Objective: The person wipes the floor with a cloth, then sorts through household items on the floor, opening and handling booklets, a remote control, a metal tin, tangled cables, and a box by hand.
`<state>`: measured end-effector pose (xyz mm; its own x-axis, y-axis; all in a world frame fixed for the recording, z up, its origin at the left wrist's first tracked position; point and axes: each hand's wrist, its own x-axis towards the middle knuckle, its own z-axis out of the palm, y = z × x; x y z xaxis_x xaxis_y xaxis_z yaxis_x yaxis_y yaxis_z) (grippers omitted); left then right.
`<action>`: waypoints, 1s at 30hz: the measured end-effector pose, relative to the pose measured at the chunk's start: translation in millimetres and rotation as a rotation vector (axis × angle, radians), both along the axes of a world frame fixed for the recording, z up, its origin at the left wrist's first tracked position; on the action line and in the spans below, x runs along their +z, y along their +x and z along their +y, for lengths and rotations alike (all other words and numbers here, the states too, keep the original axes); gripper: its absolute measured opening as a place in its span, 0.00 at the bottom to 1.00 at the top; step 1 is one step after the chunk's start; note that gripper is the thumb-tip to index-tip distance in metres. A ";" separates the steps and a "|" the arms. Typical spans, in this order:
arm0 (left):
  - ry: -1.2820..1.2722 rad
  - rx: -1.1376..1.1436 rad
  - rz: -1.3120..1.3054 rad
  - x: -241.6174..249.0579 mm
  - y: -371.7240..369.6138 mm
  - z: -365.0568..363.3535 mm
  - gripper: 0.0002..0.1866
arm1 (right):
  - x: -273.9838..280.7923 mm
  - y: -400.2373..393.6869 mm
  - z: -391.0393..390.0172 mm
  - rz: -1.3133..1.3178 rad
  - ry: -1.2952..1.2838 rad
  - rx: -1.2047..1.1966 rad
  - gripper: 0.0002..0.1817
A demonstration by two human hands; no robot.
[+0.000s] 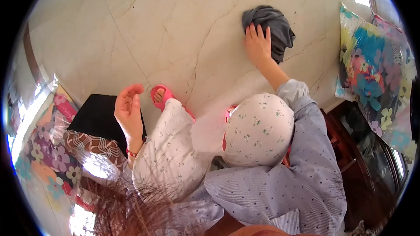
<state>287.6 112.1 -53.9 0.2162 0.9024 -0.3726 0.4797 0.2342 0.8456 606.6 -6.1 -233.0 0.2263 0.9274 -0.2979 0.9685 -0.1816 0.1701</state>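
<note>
A crumpled dark grey cloth (280,32) lies on the tiled floor in front of me, to the right. My right hand (259,46) rests on its left part, fingers stretched out over the fabric and pressing from above. My left hand (130,105) is raised near my left knee, palm up with the fingers loosely curled and apart from the thumb. It holds nothing that I can see. A red bracelet (132,153) circles the left wrist.
Pale marble-look floor (175,26) stretches ahead. On the left stand a black box-like item (98,116) and a flowered plastic-wrapped bundle (54,148). Another flowered bundle (367,70) is at the right, above dark wooden furniture (350,161). A pink slipper (164,95) is on my foot.
</note>
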 end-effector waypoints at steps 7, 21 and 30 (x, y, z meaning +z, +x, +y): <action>-0.061 -0.046 -0.003 -8.6 -2.3 0.1 0.11 | -7.8 32.3 65.3 -0.013 0.091 -0.100 0.22; -0.091 -0.067 0.023 -15.3 3.1 -2.3 0.10 | 37.5 22.3 15.4 0.355 0.224 -0.374 0.29; -0.092 -0.176 0.052 -19.6 9.4 3.1 0.10 | 4.1 2.8 -24.2 0.213 0.028 -0.176 0.25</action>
